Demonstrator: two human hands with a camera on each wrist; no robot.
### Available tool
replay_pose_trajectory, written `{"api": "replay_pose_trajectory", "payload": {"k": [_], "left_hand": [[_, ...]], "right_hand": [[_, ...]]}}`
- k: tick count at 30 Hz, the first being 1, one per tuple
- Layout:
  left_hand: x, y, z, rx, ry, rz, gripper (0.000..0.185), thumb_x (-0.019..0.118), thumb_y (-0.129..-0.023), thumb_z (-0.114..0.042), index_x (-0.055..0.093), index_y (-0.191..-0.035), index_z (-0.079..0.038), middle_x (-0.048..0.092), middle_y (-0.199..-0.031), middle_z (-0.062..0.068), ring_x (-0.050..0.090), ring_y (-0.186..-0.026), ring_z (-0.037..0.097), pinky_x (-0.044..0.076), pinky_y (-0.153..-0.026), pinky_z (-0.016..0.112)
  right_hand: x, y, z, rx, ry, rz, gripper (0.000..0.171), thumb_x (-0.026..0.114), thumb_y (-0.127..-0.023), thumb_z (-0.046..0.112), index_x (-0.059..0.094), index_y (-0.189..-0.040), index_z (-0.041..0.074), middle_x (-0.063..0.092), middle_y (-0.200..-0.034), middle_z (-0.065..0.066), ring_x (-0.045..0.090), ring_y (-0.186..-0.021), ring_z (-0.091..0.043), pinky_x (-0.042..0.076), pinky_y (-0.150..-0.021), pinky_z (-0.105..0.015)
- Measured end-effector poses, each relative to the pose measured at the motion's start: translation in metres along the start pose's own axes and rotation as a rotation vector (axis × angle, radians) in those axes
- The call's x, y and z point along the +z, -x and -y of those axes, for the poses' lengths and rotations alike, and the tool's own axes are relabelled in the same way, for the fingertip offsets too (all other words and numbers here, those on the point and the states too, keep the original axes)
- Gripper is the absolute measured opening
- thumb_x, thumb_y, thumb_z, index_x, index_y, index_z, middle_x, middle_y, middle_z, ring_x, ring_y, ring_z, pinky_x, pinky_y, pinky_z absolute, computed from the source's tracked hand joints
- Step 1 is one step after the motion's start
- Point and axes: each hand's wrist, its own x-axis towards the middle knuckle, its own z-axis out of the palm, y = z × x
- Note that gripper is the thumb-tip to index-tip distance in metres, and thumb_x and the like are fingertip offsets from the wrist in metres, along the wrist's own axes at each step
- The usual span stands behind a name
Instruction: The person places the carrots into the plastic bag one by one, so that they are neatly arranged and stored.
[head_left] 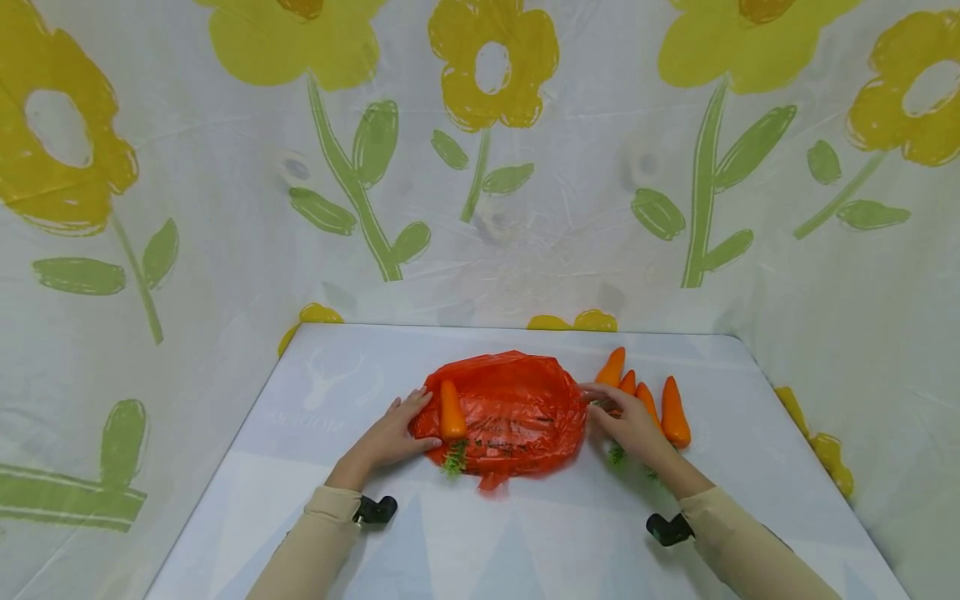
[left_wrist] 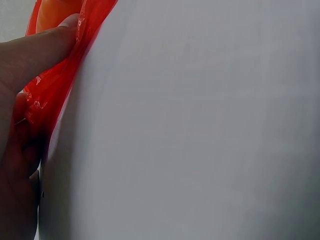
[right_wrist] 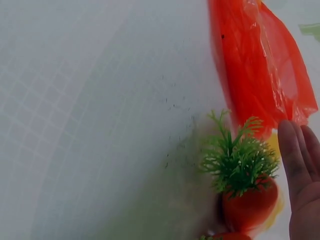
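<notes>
A crumpled red plastic bag [head_left: 517, 412] lies mid-table. One orange carrot [head_left: 452, 410] rests at its left side, green top [head_left: 454, 458] pointing toward me. My left hand [head_left: 397, 429] holds the bag's left edge; in the left wrist view the thumb [left_wrist: 42, 47] presses the red plastic [left_wrist: 57, 82] against the palm. My right hand [head_left: 622, 417] lies flat over several loose carrots [head_left: 673, 410] right of the bag, fingertips near the bag's right edge. In the right wrist view its straight fingers [right_wrist: 300, 165] sit beside a carrot [right_wrist: 250, 205] with its leafy top [right_wrist: 237, 160], the bag [right_wrist: 255, 65] just beyond.
The pale table [head_left: 525, 542] is walled at the back and both sides by a white cloth with yellow flowers [head_left: 491, 67]. Black wrist mounts [head_left: 375, 508] sit at both cuffs. Bare tabletop runs in front of the bag and to its left.
</notes>
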Motion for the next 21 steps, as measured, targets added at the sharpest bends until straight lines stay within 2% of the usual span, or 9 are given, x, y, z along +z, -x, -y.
{"api": "replay_pose_trajectory", "payload": {"k": [4,10,16,21], "left_hand": [[0.0,0.0,0.0,0.01,-0.006,0.005,0.096,0.076,-0.087,-0.053,0.033,-0.16,-0.008,0.026,-0.167,0.01,0.018,-0.155,0.029,0.01,-0.126,0.05],[-0.002,0.001,-0.001,0.014,0.006,-0.007,0.095,0.077,-0.087,-0.05,0.034,-0.159,-0.007,0.027,-0.166,0.012,0.019,-0.155,0.031,0.012,-0.125,0.052],[0.0,0.001,0.0,0.012,0.006,-0.007,0.095,0.077,-0.087,-0.05,0.033,-0.159,-0.008,0.026,-0.167,0.011,0.019,-0.155,0.031,0.012,-0.125,0.052],[0.001,0.0,0.001,0.014,0.007,-0.01,0.094,0.077,-0.087,-0.05,0.033,-0.16,-0.008,0.026,-0.167,0.011,0.018,-0.155,0.031,0.012,-0.125,0.053]], "right_hand": [[-0.004,0.0,-0.003,0.008,-0.005,-0.011,0.041,0.062,-0.103,0.018,0.058,-0.143,0.014,0.068,-0.126,-0.011,0.065,-0.099,-0.028,0.06,-0.078,-0.029],[-0.01,0.0,-0.006,-0.043,0.033,-0.041,0.04,0.062,-0.103,0.017,0.058,-0.142,0.01,0.067,-0.125,-0.014,0.065,-0.102,-0.028,0.057,-0.08,-0.023],[-0.014,0.001,-0.01,-0.03,0.044,-0.044,0.04,0.062,-0.103,0.016,0.058,-0.142,0.01,0.067,-0.126,-0.012,0.064,-0.104,-0.028,0.056,-0.081,-0.023],[-0.017,0.004,-0.014,-0.029,0.05,-0.063,0.038,0.061,-0.103,0.016,0.059,-0.141,0.013,0.067,-0.125,-0.013,0.064,-0.104,-0.029,0.057,-0.081,-0.027]]}}
